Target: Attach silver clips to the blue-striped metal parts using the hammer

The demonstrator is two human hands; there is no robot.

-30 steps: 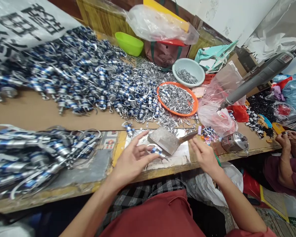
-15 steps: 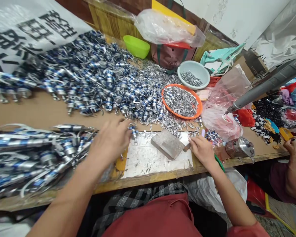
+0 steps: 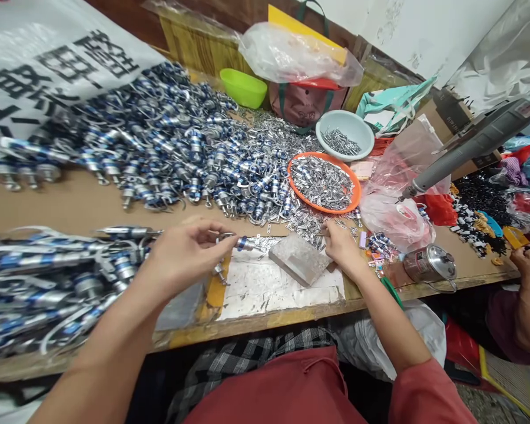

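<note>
Silver-and-blue, a metal cylinder (image 3: pixel 246 243) is sitting pinched in my left grip (image 3: pixel 181 254), left of a grey rectangular block (image 3: pixel 298 258); right of it, I cannot tell what my right grip (image 3: pixel 343 250) is holding.

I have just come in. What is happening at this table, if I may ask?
A person holds a blue-and-silver piece in the left hand. The right hand is beside a grey block, near loose metal pieces; whether it grips anything is unclear. The block lies on a white sheet. Many similar blue-and-silver pieces are heaped behind.
</note>
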